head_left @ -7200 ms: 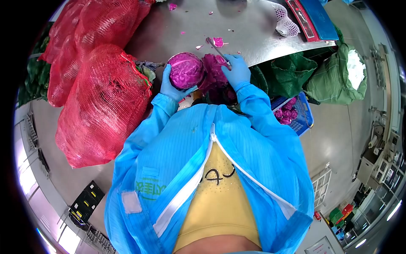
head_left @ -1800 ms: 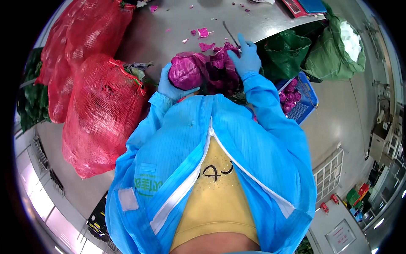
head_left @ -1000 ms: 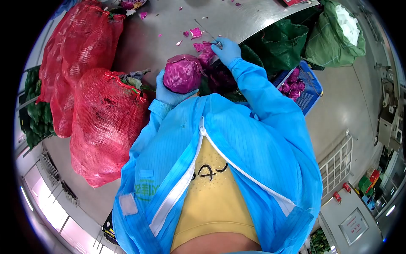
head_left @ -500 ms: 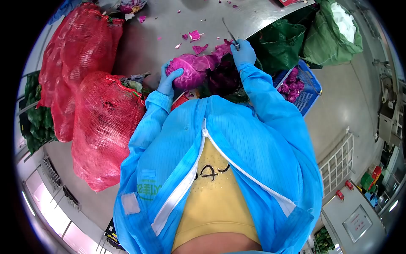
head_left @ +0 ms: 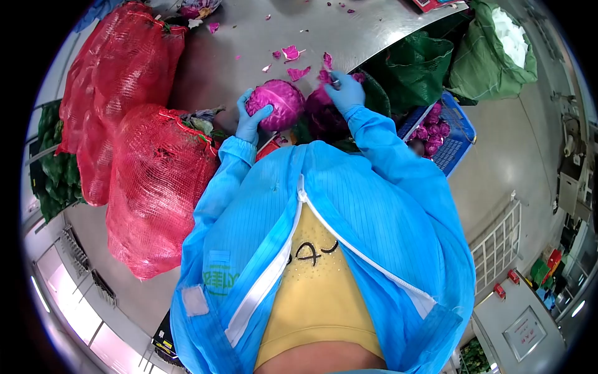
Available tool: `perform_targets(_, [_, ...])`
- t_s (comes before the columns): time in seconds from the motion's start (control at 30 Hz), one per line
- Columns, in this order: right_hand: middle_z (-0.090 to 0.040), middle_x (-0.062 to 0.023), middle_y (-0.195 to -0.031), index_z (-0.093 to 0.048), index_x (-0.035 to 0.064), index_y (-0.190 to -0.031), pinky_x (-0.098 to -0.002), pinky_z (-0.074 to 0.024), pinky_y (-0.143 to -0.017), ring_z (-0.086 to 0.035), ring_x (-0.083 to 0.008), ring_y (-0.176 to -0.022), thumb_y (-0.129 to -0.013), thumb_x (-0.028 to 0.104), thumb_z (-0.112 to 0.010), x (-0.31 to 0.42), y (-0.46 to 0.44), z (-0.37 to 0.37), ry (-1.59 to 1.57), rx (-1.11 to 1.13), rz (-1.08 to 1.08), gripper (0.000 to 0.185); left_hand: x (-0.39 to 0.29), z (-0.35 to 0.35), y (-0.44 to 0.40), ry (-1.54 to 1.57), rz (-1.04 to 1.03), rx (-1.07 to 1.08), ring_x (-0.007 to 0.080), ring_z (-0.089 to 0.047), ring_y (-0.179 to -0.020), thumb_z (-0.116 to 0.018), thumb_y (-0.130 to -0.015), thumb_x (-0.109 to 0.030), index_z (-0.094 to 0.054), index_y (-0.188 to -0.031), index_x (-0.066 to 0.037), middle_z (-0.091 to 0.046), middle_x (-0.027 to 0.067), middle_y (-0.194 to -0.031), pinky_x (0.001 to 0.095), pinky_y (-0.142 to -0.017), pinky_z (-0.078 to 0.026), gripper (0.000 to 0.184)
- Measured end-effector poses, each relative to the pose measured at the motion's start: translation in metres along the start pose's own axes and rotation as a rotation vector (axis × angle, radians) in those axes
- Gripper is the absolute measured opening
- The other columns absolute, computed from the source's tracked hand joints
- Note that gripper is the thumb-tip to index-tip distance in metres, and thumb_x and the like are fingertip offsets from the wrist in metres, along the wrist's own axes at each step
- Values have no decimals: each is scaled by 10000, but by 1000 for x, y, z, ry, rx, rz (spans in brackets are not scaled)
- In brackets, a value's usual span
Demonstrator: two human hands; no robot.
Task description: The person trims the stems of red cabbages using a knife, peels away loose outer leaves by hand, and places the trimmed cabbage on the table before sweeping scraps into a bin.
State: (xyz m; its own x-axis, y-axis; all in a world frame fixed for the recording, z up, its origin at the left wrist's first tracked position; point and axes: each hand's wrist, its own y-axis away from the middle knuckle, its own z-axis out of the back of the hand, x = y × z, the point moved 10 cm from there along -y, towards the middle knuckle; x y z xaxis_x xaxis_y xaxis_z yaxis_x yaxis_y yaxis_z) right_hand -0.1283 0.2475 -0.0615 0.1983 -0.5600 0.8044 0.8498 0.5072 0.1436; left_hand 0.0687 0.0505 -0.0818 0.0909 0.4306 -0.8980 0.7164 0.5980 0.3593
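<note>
A round purple cabbage (head_left: 281, 105) is gripped by my left hand (head_left: 250, 117), gloved in blue, at the near edge of the metal table (head_left: 230, 62). My right hand (head_left: 346, 93), also gloved, is closed round a knife (head_left: 335, 81), of which only a small part shows. Dark purple outer leaves (head_left: 324, 115) lie below and left of the right hand, beside the cabbage. Small purple leaf scraps (head_left: 298, 73) are scattered on the metal beyond the cabbage.
Red mesh sacks (head_left: 159, 187) stand at the left. To the right are a dark green bag (head_left: 414, 68), a lighter green sack (head_left: 492, 62) with white contents, and a blue basket (head_left: 460, 134) holding small purple heads. A red object (head_left: 430, 5) is at the far edge.
Since half a second ago, the outer leaf has come away from the cabbage, and my right hand has moved slightly left and nearer my body. My left hand keeps its hold.
</note>
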Motion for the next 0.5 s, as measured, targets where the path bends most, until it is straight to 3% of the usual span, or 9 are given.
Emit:
perform_targets(0.07, [-571,-88,-1134,-604,162,-1185,-373,-522,-758,-632,-284,-858,-745,280,-708,15,12,39,307,-278,106,467,-1,-1,-2,13,-5,-5,262,-428,-1203,-828,-621,-121,-324,-1337,-93,-419,109,-1287,383,-1028,-379,875])
perform_targets(0.13, [-534,-76,-1150,-584,181,-1211,-369,-522,-743,-632,-261,-851,-745,261,-708,38,27,51,283,-294,118,489,-2,-4,3,11,21,-14,264,-425,-1204,-835,-622,-130,-298,-1348,-93,-404,107,-1299,381,-1033,-374,904])
perform_targets(0.2, [-532,-86,-1135,-588,174,-1204,-355,-522,-750,-620,-234,-898,-730,268,-736,70,42,36,97,-145,340,506,0,-3,3,0,25,-15,266,-426,-1204,-838,-624,-138,-274,-1355,-95,-393,107,-1307,370,-1037,-369,924])
perform_targets(0.27, [-535,-79,-1191,-561,180,-1263,-324,-501,-838,-614,-209,-961,-694,397,-782,65,41,-4,-122,148,300,648,2,1,-2,-10,18,-14,268,-426,-1205,-841,-625,-145,-250,-1361,-97,-382,108,-1314,359,-1041,-365,945])
perform_targets(0.33, [-552,-108,-1247,-544,153,-1291,-319,-445,-954,-548,-208,-1123,-699,361,-789,48,30,-27,-189,153,344,674,-3,3,-4,-110,-24,-23,296,-419,-1216,-850,-626,-174,-213,-1366,-110,-365,124,-1326,436,-993,-416,979])
perform_targets(0.37, [-552,-108,-1247,-544,153,-1291,-319,-445,-954,-548,-208,-1123,-699,361,-789,41,26,-34,-190,155,350,674,-9,2,0,-109,-30,-27,296,-419,-1216,-850,-626,-174,-213,-1366,-110,-365,124,-1326,436,-993,-416,979])
perform_targets(0.43, [-557,-105,-1280,-532,84,-1294,-316,-423,-986,-532,-190,-1165,-719,317,-787,38,25,-62,-427,403,258,670,-17,-6,29,-53,292,-147,337,-443,-1194,-850,-637,-211,-200,-1368,-122,-352,141,-1341,542,-899,-464,982])
perform_targets(0.5, [-565,-102,-1274,-532,64,-1289,-318,-410,-999,-525,-188,-1179,-725,298,-787,54,28,-64,-430,457,254,662,-21,-4,35,-47,319,-204,354,-456,-1180,-849,-643,-224,-195,-1375,-124,-354,149,-1345,575,-853,-472,987])
